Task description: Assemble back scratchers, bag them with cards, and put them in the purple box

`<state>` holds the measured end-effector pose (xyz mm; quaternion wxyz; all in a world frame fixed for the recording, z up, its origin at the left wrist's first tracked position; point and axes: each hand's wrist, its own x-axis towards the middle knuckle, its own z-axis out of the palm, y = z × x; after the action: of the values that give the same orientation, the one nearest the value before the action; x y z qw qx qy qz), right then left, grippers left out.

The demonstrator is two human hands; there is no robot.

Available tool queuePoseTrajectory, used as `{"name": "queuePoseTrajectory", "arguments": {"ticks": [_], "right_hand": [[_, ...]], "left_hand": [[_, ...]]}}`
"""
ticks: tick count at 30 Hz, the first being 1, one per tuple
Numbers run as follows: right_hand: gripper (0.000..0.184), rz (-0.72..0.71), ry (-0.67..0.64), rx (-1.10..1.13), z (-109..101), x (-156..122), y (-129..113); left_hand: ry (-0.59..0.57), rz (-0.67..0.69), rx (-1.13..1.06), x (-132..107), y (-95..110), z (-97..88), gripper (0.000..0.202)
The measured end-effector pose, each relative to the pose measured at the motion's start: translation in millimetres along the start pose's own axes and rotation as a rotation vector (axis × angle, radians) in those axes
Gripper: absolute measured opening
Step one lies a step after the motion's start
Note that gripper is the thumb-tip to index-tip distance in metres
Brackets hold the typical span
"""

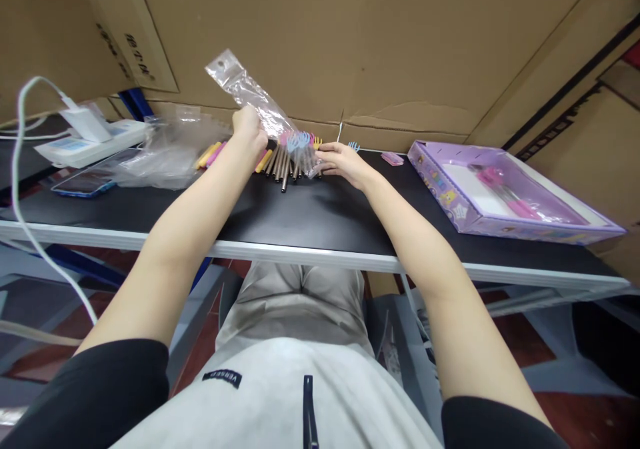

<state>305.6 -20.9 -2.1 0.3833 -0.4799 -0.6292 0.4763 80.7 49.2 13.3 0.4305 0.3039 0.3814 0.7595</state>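
One pink-handled piece [506, 194] looks boxed, pastel-clawed metal sticks [284, 167] loose; left hand [249, 129] pinches clear plastic bag [250, 92], can't tell right hand [341, 163] grip.

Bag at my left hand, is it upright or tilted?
The bag is tilted: its holed end points up-left, and it slopes down rightward past your left hand.

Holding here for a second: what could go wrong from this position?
The curved prongs of the claw-headed rods might snag or tear the clear bag the left hand grips, since its lower part overlaps them near the right hand.
The rods lie loose in a cluster, so a nudge could scatter or roll some.
The white cable hangs over the table edge close to the left arm, which might catch it.
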Motion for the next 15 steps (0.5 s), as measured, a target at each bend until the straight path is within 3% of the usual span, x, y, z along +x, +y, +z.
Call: {"name": "queuePoseTrajectory", "arguments": {"ticks": [4,9,15], "right_hand": [[0.030,0.100,-0.031,0.152,2,0,0],[0.028,0.110,0.046,0.218,1,3,-1],[0.026,0.106,0.119,0.181,-7,7,1]], "left_hand": [[0.084,-0.080,0.026,3,-11,-10.4,0.016],[0.018,-0.181,0.191,-11,-5,-17.0,0.030],[-0.003,-0.078,0.155,-2,-3,-38.1,0.046]]}}
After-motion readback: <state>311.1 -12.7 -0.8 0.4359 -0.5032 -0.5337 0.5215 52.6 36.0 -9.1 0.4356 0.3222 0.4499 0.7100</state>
